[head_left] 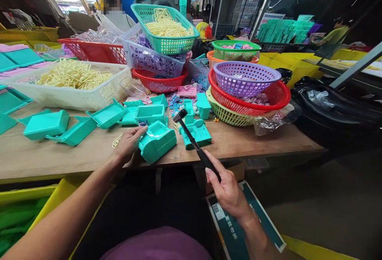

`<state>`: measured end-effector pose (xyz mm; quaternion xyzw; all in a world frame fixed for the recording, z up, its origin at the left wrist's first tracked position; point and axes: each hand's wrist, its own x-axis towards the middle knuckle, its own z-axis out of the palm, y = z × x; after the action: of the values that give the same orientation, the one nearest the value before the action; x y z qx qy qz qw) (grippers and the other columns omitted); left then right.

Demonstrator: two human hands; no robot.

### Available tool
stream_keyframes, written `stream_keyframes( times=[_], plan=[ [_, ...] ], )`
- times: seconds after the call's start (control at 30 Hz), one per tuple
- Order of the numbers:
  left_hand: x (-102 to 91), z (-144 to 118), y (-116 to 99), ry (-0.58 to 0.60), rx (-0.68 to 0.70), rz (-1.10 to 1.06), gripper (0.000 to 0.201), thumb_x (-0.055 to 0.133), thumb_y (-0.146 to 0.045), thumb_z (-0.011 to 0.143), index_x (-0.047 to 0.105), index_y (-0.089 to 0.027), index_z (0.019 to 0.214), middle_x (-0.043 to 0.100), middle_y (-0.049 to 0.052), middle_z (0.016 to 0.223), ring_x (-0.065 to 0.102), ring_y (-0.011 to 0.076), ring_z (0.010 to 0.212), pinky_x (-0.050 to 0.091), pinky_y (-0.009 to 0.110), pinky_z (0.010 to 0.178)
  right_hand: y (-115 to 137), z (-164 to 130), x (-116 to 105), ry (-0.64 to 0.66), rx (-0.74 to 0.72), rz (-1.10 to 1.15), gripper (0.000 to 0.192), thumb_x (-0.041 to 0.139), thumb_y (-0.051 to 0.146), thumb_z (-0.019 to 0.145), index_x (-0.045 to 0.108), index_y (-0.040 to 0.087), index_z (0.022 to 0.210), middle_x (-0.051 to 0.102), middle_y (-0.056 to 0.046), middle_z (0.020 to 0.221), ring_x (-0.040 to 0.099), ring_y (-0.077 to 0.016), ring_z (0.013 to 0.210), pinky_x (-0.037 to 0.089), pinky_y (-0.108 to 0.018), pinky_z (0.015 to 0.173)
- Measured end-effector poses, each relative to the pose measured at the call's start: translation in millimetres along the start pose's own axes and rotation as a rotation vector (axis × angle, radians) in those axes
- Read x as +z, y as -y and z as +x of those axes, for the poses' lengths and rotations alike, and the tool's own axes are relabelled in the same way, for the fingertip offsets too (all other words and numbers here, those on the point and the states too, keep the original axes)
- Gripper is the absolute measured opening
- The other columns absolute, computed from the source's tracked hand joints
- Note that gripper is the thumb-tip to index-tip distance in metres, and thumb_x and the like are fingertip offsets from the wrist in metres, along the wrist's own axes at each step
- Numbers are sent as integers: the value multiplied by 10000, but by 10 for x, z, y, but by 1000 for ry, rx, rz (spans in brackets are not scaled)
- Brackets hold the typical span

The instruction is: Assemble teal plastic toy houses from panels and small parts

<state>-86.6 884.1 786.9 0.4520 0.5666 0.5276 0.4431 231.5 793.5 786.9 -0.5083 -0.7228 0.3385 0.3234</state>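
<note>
My left hand [129, 142] is closed on the near left side of a teal plastic toy housing [158, 140], which sits near the front edge of the table. My right hand [228, 192] is wrapped round the black grip of a small hammer [205, 160]. The hammer's dark head [180, 115] is raised, up and to the right of the housing and touching nothing that I can make out. Behind the hammer shaft lies another teal part [197, 134] with a raised, rounded piece. A small purple piece [143, 123] shows by my left fingertips.
Several teal trays [47, 125] lie along the left of the wooden table [98, 152]. A white basket [68, 95] holds pale yellow frames. Stacked baskets stand behind, with a purple basket [247, 77] at right. Below the table is a dark green box [238, 220]. A person [334, 35] is far right.
</note>
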Motion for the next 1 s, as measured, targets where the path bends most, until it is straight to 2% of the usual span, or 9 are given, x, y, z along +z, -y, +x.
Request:
stream_keyframes(
  times=[0.1, 0.17, 0.2, 0.3, 0.43, 0.57, 0.7, 0.83, 1.0],
  plan=[
    [1, 33, 3, 2, 14, 15, 489, 783, -632, 616, 630, -167, 626, 502, -28, 573, 369, 108, 539, 297, 228, 502, 195, -18, -233, -17, -150, -68, 507, 426, 287, 1025, 364, 283, 1529, 717, -31, 1038, 687, -169, 996, 539, -283, 929],
    [8, 37, 7, 1, 18, 18, 490, 781, -628, 623, 622, -165, 612, 484, -30, 572, 358, 105, 545, 287, 225, 503, 284, -7, -361, -10, -220, -152, 526, 431, 242, 1021, 342, 290, 1537, 663, -45, 1276, 642, -187, 1169, 503, -302, 1031],
    [8, 37, 9, 2, 23, 21, 490, 780, -628, 624, 623, -164, 611, 485, -29, 576, 360, 105, 551, 290, 225, 507, 316, 3, -416, 17, -237, -212, 531, 430, 226, 1019, 340, 284, 1539, 636, -50, 1333, 635, -198, 1192, 501, -316, 1045],
    [1, 32, 10, 3, 41, 34, 493, 778, -632, 620, 640, -159, 619, 502, -20, 593, 377, 111, 572, 309, 224, 518, 401, 33, -547, 131, -239, -389, 520, 422, 205, 1011, 373, 250, 1526, 658, -68, 1308, 676, -228, 1129, 544, -352, 1001],
    [-6, 32, 15, 1, 63, 57, 495, 766, -640, 635, 651, -159, 619, 506, -14, 593, 382, 112, 581, 312, 220, 518, 516, 36, -622, 86, -272, -417, 523, 422, 216, 1018, 351, 248, 1535, 655, -63, 1316, 686, -218, 1108, 563, -338, 980],
    [-7, 42, 40, 0, 77, 55, 486, 768, -636, 631, 666, -161, 632, 541, -3, 623, 409, 122, 602, 336, 225, 532, 548, 31, -608, 147, -281, -465, 528, 436, 195, 1007, 370, 258, 1526, 669, -54, 1297, 691, -228, 1106, 565, -354, 986],
    [-10, 57, 72, -4, 90, 55, 474, 758, -625, 652, 674, -158, 650, 551, 0, 635, 412, 123, 609, 334, 226, 537, 536, 33, -588, 113, -230, -432, 526, 422, 219, 1017, 347, 255, 1536, 659, -58, 1312, 685, -225, 1115, 565, -351, 985],
    [-1, 62, 97, -1, 126, 76, 441, 725, -590, 716, 658, -160, 641, 527, -4, 620, 404, 125, 603, 323, 235, 546, 497, 46, -559, 163, -223, -463, 525, 420, 207, 1014, 354, 255, 1533, 664, -56, 1303, 681, -230, 1126, 557, -361, 996],
    [12, 64, 143, 19, 145, 69, 440, 682, -584, 766, 651, -158, 660, 508, -11, 614, 383, 117, 582, 301, 237, 536, 456, 61, -502, 137, -242, -481, 524, 415, 204, 1017, 344, 223, 1536, 662, -72, 1305, 674, -231, 1142, 569, -352, 975]
  ],
)
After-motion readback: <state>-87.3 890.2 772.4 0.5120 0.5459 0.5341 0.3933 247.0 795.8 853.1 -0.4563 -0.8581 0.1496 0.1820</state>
